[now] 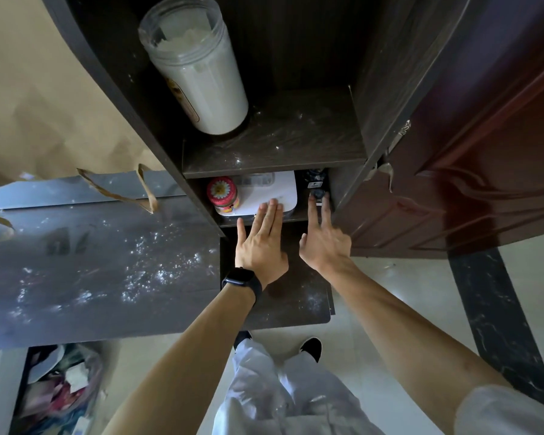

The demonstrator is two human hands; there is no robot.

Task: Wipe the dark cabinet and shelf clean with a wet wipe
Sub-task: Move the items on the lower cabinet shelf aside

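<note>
1. The dark cabinet (117, 73) is fixed and rigid. Its shelf (296, 142) is dusted with white powder, and a tall jar (198, 76) of powder stands at the shelf's left.
2. The compartment below is crowded: a red-lidded jar (222, 196), a flat white pack (264, 193) and a small dark bottle (318, 183) are set side by side.
3. The left hand (261, 243) is laid flat on the white pack, its fingers (272, 211) straight and together, and nothing is gripped.
4. The right hand (324, 243) is stretched to the dark bottle, with the fingers spread apart beside its cap and not closed on it.
5. No wet wipe is seen in either hand. The white pack may be the wipe packet, though that cannot be told from this view.
6. A wipe is judged soft, limp and damp, so it is best bunched under flat fingers and pressed along the boards, which look stiff enough to take firm pressure. The powder is likely to smear once wetted. The jars are probably best lifted out by their bodies first.
</note>
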